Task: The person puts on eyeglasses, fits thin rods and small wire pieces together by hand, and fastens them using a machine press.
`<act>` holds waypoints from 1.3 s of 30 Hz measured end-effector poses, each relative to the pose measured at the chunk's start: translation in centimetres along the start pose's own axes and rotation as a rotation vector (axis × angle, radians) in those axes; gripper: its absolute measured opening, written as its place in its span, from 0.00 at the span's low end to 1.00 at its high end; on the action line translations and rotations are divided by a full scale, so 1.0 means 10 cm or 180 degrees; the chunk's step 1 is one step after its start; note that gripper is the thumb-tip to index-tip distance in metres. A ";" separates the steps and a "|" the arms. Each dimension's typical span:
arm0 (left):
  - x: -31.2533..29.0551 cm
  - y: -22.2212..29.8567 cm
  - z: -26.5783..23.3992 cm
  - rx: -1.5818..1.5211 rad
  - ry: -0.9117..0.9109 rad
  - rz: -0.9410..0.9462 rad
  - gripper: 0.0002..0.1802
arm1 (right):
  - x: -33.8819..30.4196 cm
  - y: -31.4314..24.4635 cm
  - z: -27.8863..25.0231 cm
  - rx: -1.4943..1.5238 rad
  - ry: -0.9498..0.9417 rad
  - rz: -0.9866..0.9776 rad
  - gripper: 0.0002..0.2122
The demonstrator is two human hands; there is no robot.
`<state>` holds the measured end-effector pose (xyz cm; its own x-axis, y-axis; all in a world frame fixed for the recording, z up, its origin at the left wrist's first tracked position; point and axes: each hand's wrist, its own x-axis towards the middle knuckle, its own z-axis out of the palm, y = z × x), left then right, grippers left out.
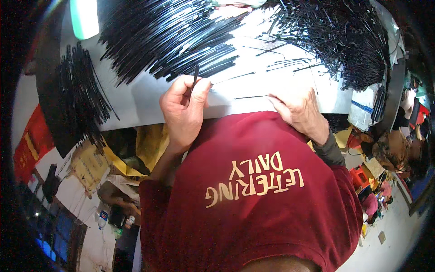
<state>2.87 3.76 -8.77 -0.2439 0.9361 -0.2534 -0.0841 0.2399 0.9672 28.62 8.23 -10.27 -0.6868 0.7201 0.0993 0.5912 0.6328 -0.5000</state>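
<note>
My left hand (183, 109) is raised over the near edge of the table, thumb and fingers closed on a thin black strip (196, 73) that stands up from the grip. To its right, my right hand (299, 111) pinches the end of a slender black rod (251, 97), which points left over the white tabletop. Another thin black rod (235, 78) lies between the hands, a small knob at its far end; its near end comes close to my left thumb. Beyond the left hand spreads a large pile of straight black strips (167, 43).
At the back right is a dense tangled heap of black rods (340, 38), with several loose ones (290, 62) before it. A bundle of black strips (81, 86) hangs over the left edge. A bright lamp (84, 18) stands at the back left. Yellow sheets (152, 145) lie below the table.
</note>
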 end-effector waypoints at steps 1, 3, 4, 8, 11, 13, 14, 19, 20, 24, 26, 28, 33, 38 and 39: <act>0.00 -0.01 0.01 -0.0010 0.0002 -0.0009 0.05 | -0.02 0.03 -0.03 -0.0021 0.0009 0.0014 0.06; 0.02 -0.01 0.02 0.0027 -0.0050 -0.0002 0.06 | -0.01 0.04 -0.15 -0.0260 -0.0125 0.0145 0.06; 0.02 -0.02 0.03 0.0074 -0.0076 -0.0002 0.06 | 0.01 0.07 -0.18 -0.0279 -0.0119 0.0160 0.06; 0.06 -0.06 0.05 -0.0009 -0.0116 0.0089 0.05 | 0.02 0.18 -0.31 -0.0294 0.0229 0.0447 0.07; 0.06 -0.06 0.07 -0.0120 -0.0172 0.0029 0.05 | -0.04 0.27 -0.38 -0.0354 0.0596 0.1080 0.10; 0.07 -0.05 0.09 0.0030 -0.0122 0.0035 0.05 | -0.04 0.34 -0.41 -0.0504 0.0533 0.0922 0.11; 0.07 -0.04 0.10 0.0029 -0.0125 0.0040 0.05 | -0.03 0.38 -0.43 -0.0645 0.0457 0.0744 0.12; 0.08 -0.03 0.13 -0.0009 -0.0168 -0.0026 0.05 | 0.00 0.44 -0.49 -0.0562 0.0416 0.0578 0.14; 0.08 -0.01 0.13 -0.0003 -0.0162 -0.0019 0.05 | 0.00 0.47 -0.51 -0.0713 0.0395 0.0450 0.12; 0.07 -0.02 0.13 -0.0009 -0.0210 -0.0095 0.05 | 0.03 0.50 -0.56 -0.0823 0.0152 0.0246 0.10; 0.07 -0.04 0.14 -0.0058 -0.0221 -0.0143 0.05 | 0.04 0.52 -0.53 -0.0879 0.0153 0.0191 0.10; 0.07 -0.04 0.14 -0.0014 -0.0304 -0.0108 0.06 | 0.05 0.52 -0.52 -0.0930 0.0151 0.0131 0.09; 0.10 -0.03 0.16 -0.0046 -0.0289 -0.0199 0.05 | 0.07 0.49 -0.57 -0.0924 -0.0109 0.0143 0.10; 0.11 -0.02 0.17 0.0037 -0.0285 -0.0207 0.05 | -0.06 0.50 -0.56 -0.1009 -0.0497 -0.0024 0.13; 0.11 -0.03 0.17 0.0033 -0.0284 -0.0199 0.05 | -0.06 0.46 -0.58 -0.1244 -0.0428 -0.0500 0.14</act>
<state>4.28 5.13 -9.24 -0.1514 0.9383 -0.3109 -0.0864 0.3008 0.9498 34.24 12.38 -7.65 -0.8146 0.5796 0.0224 0.5731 0.8103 -0.1224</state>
